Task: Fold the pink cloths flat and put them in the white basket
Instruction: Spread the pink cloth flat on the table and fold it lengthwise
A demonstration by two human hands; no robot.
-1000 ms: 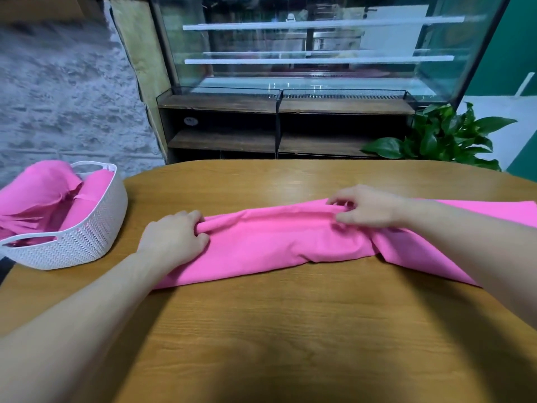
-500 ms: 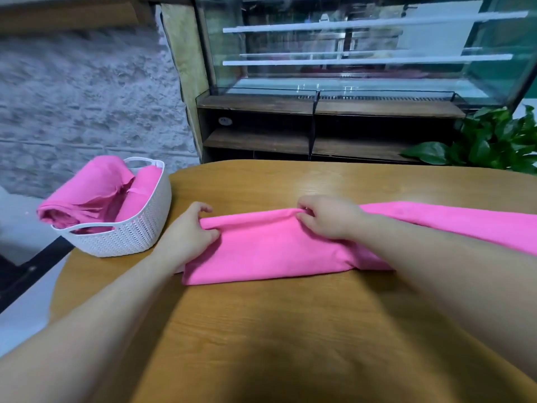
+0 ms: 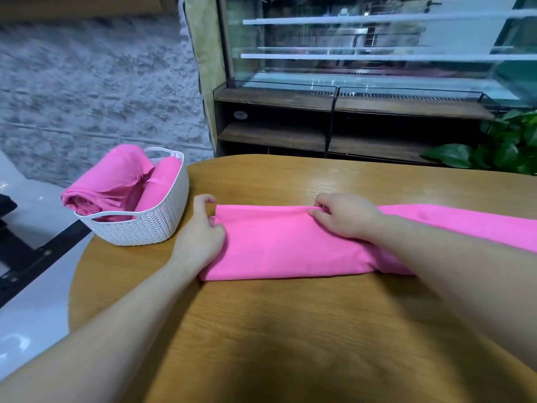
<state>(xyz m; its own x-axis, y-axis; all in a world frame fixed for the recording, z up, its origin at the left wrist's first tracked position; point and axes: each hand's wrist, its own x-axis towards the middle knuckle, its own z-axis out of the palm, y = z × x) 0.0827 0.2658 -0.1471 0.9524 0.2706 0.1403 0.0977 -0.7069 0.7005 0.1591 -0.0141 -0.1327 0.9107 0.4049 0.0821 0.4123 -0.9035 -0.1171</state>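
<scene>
Café or shop: glass display case (image 3: 377, 53)

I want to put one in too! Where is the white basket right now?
In the head view the white basket sits at the table's far left edge, just left of the left hand, with folded pink cloths already inside.

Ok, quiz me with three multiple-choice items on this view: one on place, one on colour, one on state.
1. Where is the basket? A left of the cloth B right of it C on the floor
2. What colour is the basket? A pink B white C green
3. How is the cloth on the table? A balled up B hanging off the basket C lying folded in a long band

Key: 1 A, it stands beyond the left hand. 2 B, white weave. 3 C, the right hand pinches its far edge.
</scene>
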